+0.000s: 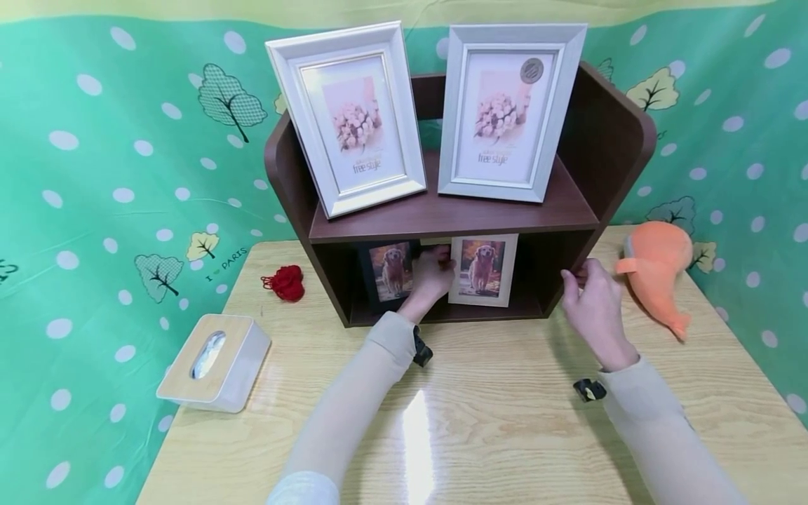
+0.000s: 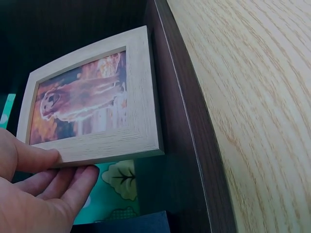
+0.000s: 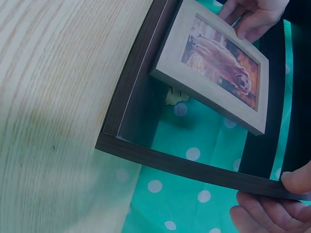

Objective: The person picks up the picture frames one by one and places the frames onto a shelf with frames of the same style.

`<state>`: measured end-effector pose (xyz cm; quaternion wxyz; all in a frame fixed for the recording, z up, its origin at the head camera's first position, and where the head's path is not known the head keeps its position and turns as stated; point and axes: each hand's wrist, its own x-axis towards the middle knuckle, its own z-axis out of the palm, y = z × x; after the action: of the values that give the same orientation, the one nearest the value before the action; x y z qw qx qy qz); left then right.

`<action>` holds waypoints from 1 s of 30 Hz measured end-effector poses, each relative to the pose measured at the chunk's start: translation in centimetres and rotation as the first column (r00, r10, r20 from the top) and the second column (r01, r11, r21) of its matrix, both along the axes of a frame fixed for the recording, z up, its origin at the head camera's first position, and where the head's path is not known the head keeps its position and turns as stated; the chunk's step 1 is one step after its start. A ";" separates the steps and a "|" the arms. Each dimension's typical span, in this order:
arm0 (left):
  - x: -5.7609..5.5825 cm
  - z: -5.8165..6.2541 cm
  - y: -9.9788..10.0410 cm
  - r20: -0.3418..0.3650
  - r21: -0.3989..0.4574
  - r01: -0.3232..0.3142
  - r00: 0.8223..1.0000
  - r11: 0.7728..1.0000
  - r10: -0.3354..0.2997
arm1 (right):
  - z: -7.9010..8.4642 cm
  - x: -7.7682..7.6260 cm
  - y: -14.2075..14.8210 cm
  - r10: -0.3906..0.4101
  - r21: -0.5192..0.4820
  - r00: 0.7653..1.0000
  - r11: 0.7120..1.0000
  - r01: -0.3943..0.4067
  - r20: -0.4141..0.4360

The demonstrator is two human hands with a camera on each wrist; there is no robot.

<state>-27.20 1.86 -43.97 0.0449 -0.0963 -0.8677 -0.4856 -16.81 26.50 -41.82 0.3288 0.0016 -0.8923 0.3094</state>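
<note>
On the lower level of a dark brown shelf [image 1: 454, 219] stands a light wood photo frame [image 1: 485, 270] with a dog picture. My left hand [image 1: 434, 275] reaches inside and pinches its left edge. In the left wrist view, the thumb [image 2: 39, 156] lies on the front of this frame, the other fingers behind. A dark photo frame [image 1: 393, 270] with a similar picture stands just left of that hand. My right hand [image 1: 593, 301] grips the shelf's right side panel; in the right wrist view, its thumb [image 3: 297, 178] and fingers [image 3: 267, 213] straddle the panel edge.
Two larger white photo frames with flower pictures, one tilted [image 1: 410, 140] and one upright [image 1: 449, 126], stand on the upper level. A tissue box [image 1: 246, 372] and red yarn [image 1: 287, 283] lie left of the shelf, an orange plush toy [image 1: 659, 266] right of it.
</note>
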 end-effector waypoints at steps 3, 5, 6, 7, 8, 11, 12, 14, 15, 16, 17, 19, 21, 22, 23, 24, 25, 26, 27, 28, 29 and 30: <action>0.0 0.0 0.0 0.006 0.002 -0.003 1.000 1.000 0.003 | 0.0 0.0 0.0 0.001 -0.001 1.000 1.000 -0.001 -0.001; 0.0 0.1 0.0 0.004 -0.006 -0.008 1.000 1.000 0.008 | 0.1 0.0 0.0 0.002 -0.003 1.000 1.000 -0.002 -0.001; 0.0 0.1 0.0 0.001 -0.011 -0.011 1.000 1.000 0.011 | 0.1 0.0 0.0 0.003 -0.004 1.000 1.000 -0.003 0.001; 0.0 0.1 0.0 -0.002 -0.018 -0.014 1.000 1.000 0.014 | 0.1 0.0 0.0 0.003 -0.004 1.000 1.000 -0.003 0.001; 0.0 0.1 0.0 -0.004 -0.020 -0.015 1.000 1.000 0.015 | 0.1 0.0 -0.1 0.003 -0.005 1.000 1.000 -0.003 0.001; 0.0 0.1 0.1 -0.010 -0.022 -0.016 1.000 1.000 0.016 | 0.1 0.0 -0.1 0.001 -0.009 1.000 1.000 -0.001 0.002; 0.0 0.1 0.1 -0.012 -0.021 -0.015 1.000 1.000 0.015 | 0.1 0.0 -0.1 -0.001 -0.011 1.000 1.000 0.001 0.002; 0.0 0.1 0.1 -0.017 -0.022 -0.017 1.000 1.000 0.016 | 0.0 0.0 -0.1 -0.002 -0.013 1.000 1.000 0.002 0.001; 0.1 0.2 0.1 -0.021 -0.027 -0.020 1.000 0.999 0.020 | 0.0 0.0 0.0 -0.001 -0.013 1.000 1.000 0.001 0.001; 0.2 0.2 0.1 -0.026 -0.030 -0.023 0.999 0.999 0.022 | -0.1 0.0 0.0 0.000 -0.012 1.000 1.000 0.000 0.000; 0.2 0.2 0.1 -0.029 -0.032 -0.027 0.999 0.999 0.026 | -0.1 0.0 0.0 0.000 -0.011 1.000 1.000 0.000 -0.001; 0.3 0.2 0.1 -0.038 -0.034 -0.030 0.999 0.999 0.028 | -0.2 0.0 0.0 0.000 -0.008 1.000 1.000 0.000 -0.005; 0.5 0.2 0.1 -0.053 -0.035 -0.030 0.998 0.999 0.028 | -0.3 0.0 0.0 0.000 -0.006 1.000 1.000 0.000 -0.009; 0.5 0.3 0.0 -0.060 -0.031 -0.028 0.998 0.999 0.026 | -0.4 0.0 0.0 0.000 -0.007 1.000 1.000 0.000 -0.012; 0.6 0.4 0.0 -0.064 -0.026 -0.026 0.998 0.999 0.024 | -0.4 -0.1 0.0 0.000 -0.008 1.000 1.000 0.000 -0.013; 0.7 0.6 -0.1 -0.069 -0.020 -0.022 0.997 1.000 0.020 | -0.4 -0.1 0.0 0.001 -0.010 1.000 1.000 -0.001 -0.014; 0.9 0.7 -0.1 -0.068 -0.012 -0.019 0.998 1.000 0.018 | -0.4 -0.1 0.0 0.001 -0.012 1.000 1.000 -0.002 -0.016; 1.0 0.9 -0.2 -0.064 -0.007 -0.015 0.998 1.000 0.015 | -0.3 -0.1 0.0 0.001 -0.012 1.000 1.000 -0.001 -0.017; 1.1 1.1 -0.2 -0.058 0.001 -0.010 0.998 1.000 0.010 | -0.3 -0.1 0.0 0.001 -0.013 1.000 1.000 -0.002 -0.016; 1.3 1.3 -0.2 -0.047 0.011 -0.005 0.999 1.000 0.005 | -0.3 -0.1 0.0 0.000 -0.014 1.000 1.000 0.000 -0.014; 1.5 1.5 -0.2 -0.034 0.014 -0.002 0.999 1.000 0.003 | -0.3 -0.1 0.0 -0.001 -0.012 1.000 1.000 0.001 -0.013; 1.7 1.7 -0.3 -0.020 0.020 0.000 1.000 1.000 0.001 | -0.2 0.0 0.1 -0.003 -0.011 1.000 1.000 0.002 -0.013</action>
<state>-25.48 1.60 -42.32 0.0547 -0.1006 -0.8624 -0.4932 -16.85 26.55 -42.04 0.3349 0.0007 -0.8885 0.3138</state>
